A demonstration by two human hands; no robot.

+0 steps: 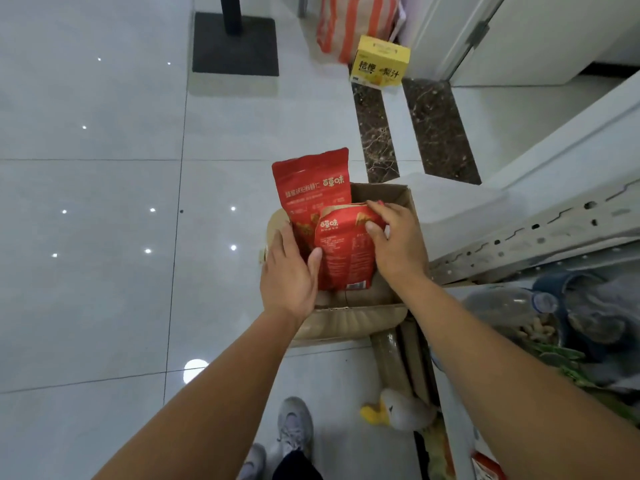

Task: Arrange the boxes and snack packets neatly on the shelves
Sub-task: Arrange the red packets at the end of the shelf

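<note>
Tiled floor point(104, 202), carton point(410, 202) by shelving point(519, 237); left hand point(289, 275), right hand point(398, 240), grips round front red packet point(346, 251).

A brown carton point(382, 199) stands open on the tiled floor point(104, 202). Both hands reach into it. The right hand point(398, 244) grips the top of a small red packet point(346, 254), thumb on its face. The left hand point(289, 271) pinches that packet's left edge, its fingers reaching behind, next to a tall red packet point(311, 185) standing upright just behind. A yellow box point(379, 62) sits well apart, beside a striped bag point(356, 22). A perforated shelf rail point(536, 233) runs along the right.
</note>
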